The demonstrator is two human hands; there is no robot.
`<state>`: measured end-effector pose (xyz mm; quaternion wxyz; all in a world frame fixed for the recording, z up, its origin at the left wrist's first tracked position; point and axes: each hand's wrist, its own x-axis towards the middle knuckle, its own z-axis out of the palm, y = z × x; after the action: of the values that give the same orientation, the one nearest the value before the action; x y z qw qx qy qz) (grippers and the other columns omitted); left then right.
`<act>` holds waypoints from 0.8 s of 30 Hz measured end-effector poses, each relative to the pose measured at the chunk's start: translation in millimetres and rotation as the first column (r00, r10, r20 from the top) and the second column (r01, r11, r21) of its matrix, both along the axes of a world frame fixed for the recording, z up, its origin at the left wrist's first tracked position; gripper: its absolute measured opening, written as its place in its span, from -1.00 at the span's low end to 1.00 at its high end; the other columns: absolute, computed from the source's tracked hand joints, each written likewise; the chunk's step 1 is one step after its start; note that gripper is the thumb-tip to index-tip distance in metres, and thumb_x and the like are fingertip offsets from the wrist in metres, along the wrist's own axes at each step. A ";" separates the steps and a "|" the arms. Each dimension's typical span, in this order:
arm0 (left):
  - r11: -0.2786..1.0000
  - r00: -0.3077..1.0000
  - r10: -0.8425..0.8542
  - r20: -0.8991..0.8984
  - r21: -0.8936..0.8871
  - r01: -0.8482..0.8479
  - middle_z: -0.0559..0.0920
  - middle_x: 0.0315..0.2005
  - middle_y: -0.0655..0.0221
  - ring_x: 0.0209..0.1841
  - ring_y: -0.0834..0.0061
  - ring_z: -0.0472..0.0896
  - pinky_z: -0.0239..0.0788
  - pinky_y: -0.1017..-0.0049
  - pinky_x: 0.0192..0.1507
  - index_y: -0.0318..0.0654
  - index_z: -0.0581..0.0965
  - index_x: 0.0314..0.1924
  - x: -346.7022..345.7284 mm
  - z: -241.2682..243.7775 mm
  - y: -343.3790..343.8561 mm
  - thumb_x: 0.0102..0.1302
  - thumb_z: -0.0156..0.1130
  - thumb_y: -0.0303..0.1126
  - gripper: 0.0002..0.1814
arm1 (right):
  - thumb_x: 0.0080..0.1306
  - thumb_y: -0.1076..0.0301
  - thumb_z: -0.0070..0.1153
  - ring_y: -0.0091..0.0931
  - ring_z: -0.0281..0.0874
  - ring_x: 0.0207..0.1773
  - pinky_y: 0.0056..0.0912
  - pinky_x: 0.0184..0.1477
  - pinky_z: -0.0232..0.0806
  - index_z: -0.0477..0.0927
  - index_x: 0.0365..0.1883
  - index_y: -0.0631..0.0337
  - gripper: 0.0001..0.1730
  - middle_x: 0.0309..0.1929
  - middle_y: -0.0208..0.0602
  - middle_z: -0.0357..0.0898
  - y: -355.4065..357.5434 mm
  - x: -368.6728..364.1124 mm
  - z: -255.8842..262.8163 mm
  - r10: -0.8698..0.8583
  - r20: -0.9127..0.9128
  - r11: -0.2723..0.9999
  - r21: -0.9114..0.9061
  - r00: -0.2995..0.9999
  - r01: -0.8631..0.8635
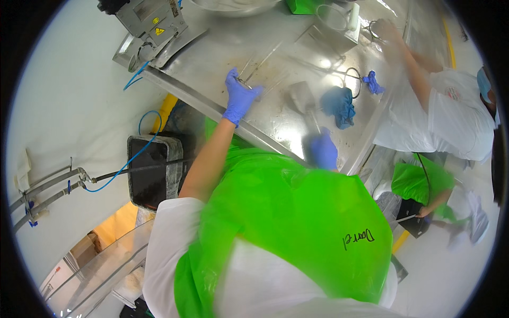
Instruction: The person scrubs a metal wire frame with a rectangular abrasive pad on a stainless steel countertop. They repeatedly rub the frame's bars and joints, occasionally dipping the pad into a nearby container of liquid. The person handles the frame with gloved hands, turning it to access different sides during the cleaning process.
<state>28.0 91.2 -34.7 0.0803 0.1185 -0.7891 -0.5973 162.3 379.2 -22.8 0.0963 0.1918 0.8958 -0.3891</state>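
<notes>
Over the metal table (274,119), my left hand (240,97), in a blue glove, grips a metal implement with long thin rods (262,61) reaching away from me. Its exact kind is unclear. My right hand (324,150), gloved alike and blurred, is closed around the handle of a broad-bladed scraper (303,97). The blade points away from me, close to the tabletop; whether it touches is hard to tell. Right of the blade lies a crumpled blue cloth (340,105). Beyond that are a dark ring-shaped loop (352,82) and a crumpled blue glove (373,82).
A grey machine (153,24) with warning stickers stands at the table's far left. Farther back are a metal bowl (234,4) and a metal container (338,31). A co-worker's arm (411,65) reaches over the right side. A black bin (149,173) and blue hose (131,167) sit left.
</notes>
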 end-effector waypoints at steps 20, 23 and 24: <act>0.963 0.964 -0.246 0.101 -0.090 0.255 0.17 0.11 -0.01 0.16 0.12 0.24 0.16 0.27 0.26 -0.35 0.00 0.29 31.5 9.6 -2.2 -0.32 0.50 -0.27 0.17 | 0.43 -0.03 -0.19 0.07 0.50 -0.21 0.05 -0.15 0.33 0.41 -0.07 0.16 -0.57 -0.30 0.15 0.56 -58.9 -53.2 70.1 0.507 -0.064 0.861 0.095 0.860 -0.500; 0.977 0.970 -0.209 0.123 -0.015 0.212 0.16 0.10 -0.02 0.15 0.12 0.24 0.18 0.28 0.26 -0.34 0.02 0.29 28.3 -1.7 -1.1 -0.32 0.49 -0.27 0.15 | 0.43 -0.02 -0.20 0.05 0.50 -0.22 0.04 -0.17 0.33 0.43 -0.12 0.17 -0.59 -0.32 0.13 0.56 -52.8 -67.2 58.2 0.275 -0.135 0.958 -0.048 0.952 -0.284; 0.974 0.967 -0.224 0.123 -0.013 0.227 0.16 0.10 -0.03 0.15 0.12 0.24 0.18 0.28 0.26 -0.33 0.03 0.28 26.3 -3.8 -0.2 -0.32 0.48 -0.27 0.15 | 0.44 0.01 -0.20 0.05 0.49 -0.24 0.03 -0.18 0.33 0.45 -0.15 0.18 -0.61 -0.35 0.13 0.55 -45.5 -62.4 32.0 0.376 -0.301 0.926 0.100 0.876 -0.363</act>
<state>54.3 91.0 -38.5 -0.0347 0.0628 -0.8090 -0.5834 99.9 333.8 9.3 0.0210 -0.0454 0.9273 -0.3711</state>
